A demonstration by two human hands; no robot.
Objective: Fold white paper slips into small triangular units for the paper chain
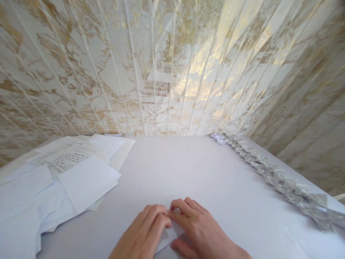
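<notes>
A small piece of white paper (167, 235) lies on the white table at the near edge of the view, partly covered by my hands. My left hand (147, 228) presses on its left side with the fingers bent and held together. Close against it, my right hand (195, 226) has its index finger and thumb curled at the paper's upper and right parts. The fingertips of both hands meet near the paper's top. How the paper is folded beneath them cannot be made out.
Loose white sheets (88, 181) are heaped on the left, one printed page (70, 157) among them. Along the right edge runs a row of folded grey paper pieces (269, 176), with whiter ones (219, 138) at the far end. A patterned wall (161, 72) stands behind the table (172, 162).
</notes>
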